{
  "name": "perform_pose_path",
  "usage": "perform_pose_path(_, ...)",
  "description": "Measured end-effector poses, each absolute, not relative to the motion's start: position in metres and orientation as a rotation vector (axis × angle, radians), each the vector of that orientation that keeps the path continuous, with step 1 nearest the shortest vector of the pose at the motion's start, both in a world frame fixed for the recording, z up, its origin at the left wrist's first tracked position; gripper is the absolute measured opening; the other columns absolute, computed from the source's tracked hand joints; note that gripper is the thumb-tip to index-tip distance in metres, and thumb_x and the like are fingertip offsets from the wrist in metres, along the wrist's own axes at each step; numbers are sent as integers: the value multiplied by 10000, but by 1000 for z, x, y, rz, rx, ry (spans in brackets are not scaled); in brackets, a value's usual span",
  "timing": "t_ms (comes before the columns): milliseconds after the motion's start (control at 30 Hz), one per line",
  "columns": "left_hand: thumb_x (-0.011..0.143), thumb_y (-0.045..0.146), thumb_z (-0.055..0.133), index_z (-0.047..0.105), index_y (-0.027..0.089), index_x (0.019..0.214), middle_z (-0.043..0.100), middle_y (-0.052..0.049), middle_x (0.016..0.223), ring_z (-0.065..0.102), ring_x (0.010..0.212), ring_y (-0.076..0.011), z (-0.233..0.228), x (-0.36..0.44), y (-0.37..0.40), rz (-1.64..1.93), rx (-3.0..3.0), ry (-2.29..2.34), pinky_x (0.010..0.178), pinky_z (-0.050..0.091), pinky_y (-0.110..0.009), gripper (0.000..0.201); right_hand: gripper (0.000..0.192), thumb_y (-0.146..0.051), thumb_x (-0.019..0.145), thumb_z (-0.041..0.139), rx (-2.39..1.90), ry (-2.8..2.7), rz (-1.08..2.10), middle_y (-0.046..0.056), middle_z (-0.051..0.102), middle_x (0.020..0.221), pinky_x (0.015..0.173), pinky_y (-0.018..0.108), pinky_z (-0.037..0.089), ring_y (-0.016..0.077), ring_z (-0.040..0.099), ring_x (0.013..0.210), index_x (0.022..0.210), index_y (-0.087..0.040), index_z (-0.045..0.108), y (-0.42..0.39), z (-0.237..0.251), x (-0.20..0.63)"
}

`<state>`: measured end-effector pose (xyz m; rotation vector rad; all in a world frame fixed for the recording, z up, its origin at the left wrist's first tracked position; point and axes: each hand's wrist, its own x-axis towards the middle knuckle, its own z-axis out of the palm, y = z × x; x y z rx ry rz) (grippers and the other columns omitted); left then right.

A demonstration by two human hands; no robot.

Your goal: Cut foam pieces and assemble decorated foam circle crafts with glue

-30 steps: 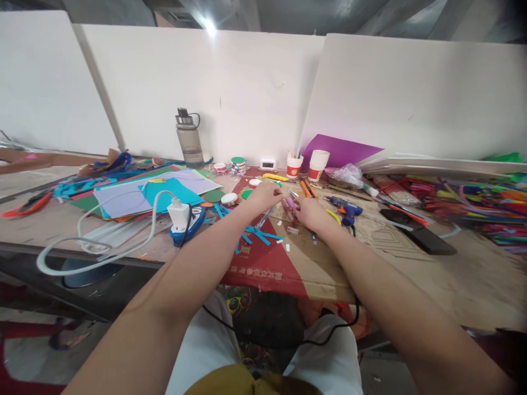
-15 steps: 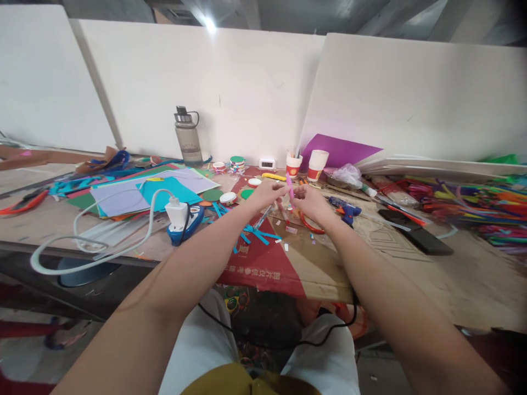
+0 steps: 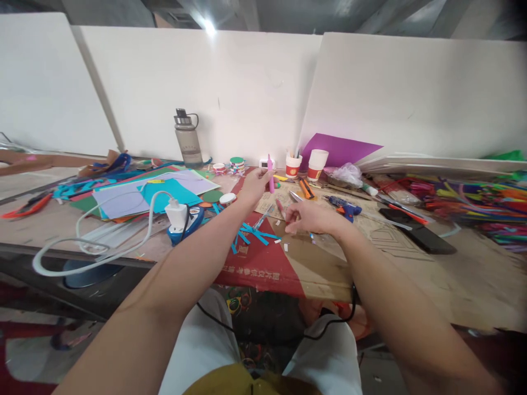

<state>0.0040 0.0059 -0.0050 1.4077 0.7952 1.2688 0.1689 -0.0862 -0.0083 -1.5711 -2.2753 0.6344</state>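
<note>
My left hand [image 3: 256, 185] is closed around a slim pink pen-like stick [image 3: 270, 174] and holds it upright above the table. Lower and to the right, my right hand [image 3: 310, 217] is down near the cardboard with its fingers curled together; what they hold, if anything, is hidden. A thin reddish strip [image 3: 280, 209] lies by its fingertips, and a metal blade [image 3: 295, 196] pokes out behind it. Blue paper strips [image 3: 257, 233] and white paper scraps [image 3: 285, 247] lie on the red and brown cardboard [image 3: 263, 271] between my arms.
A blue glue gun [image 3: 348, 208] and a black phone [image 3: 420, 233] lie to the right. Paper cups [image 3: 318, 164] and an orange cutter [image 3: 306, 188] are behind my hands. On the left are a water bottle [image 3: 188, 140], coloured paper sheets [image 3: 119, 200] and a cabled white plug [image 3: 176, 213].
My hands have come apart. The left moved left and slightly up with the pink stick; the right let go of it and came down toward the cardboard. An orange cutter now shows.
</note>
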Motion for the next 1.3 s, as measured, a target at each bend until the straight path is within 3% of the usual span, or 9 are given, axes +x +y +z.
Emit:
perform_pose_path(200, 891, 252, 591, 601, 134, 902, 669, -31, 737, 597, 622, -94, -7, 5, 8, 1280, 1454, 790, 570, 445, -201, 119, 97, -154, 731, 638, -1468, -2408, 708, 2, 690, 756, 635, 273, 413, 172, 614, 705, 788, -220, 679, -86, -11, 168)
perform_pose_path(433, 840, 206, 616, 648, 138, 954, 652, -4, 723, 542, 602, -72, -13, 6, 10, 1298, 1622, 713, 580, 406, -194, 137, 86, -206, 787, 548, -1260, -1887, 563, 2, 653, 787, 704, 297, 408, 157, 558, 729, 808, -200, 631, -78, -2, 173)
perform_pose_path(633, 815, 208, 613, 635, 136, 944, 683, -25, 779, 596, 712, -97, -15, 6, 7, 1195, 1730, 685, 659, 432, -207, 149, 108, -265, 737, 627, -1093, -1496, 653, -25, 586, 713, 606, 273, 378, 118, 473, 621, 827, -206, 619, -68, -7, 175)
perform_pose_path(867, 844, 297, 576, 642, 138, 914, 659, -16, 733, 585, 595, -103, -18, 9, -2, 922, 1917, 636, 562, 446, -211, 186, 303, -358, 598, 791, -863, -989, 804, -39, 598, 690, 513, 222, 348, 73, 444, 544, 759, -219, 576, -62, -3, 186)
perform_pose_path(1067, 860, 332, 562, 671, 144, 854, 583, 15, 618, 557, 558, -110, -17, 13, -13, 767, 2065, 610, 542, 429, -210, 217, 329, -382, 588, 819, -895, -991, 794, -51, 556, 635, 481, 206, 348, 70, 452, 539, 720, -220, 566, -59, -3, 191)
perform_pose_path(1300, 856, 359, 586, 687, 146, 854, 582, 12, 635, 570, 614, -126, -16, 13, -14, 776, 2055, 637, 605, 446, -228, 235, 312, -394, 582, 803, -915, -1007, 782, -51, 558, 617, 487, 213, 351, 73, 441, 540, 715, -218, 582, -58, -5, 189)
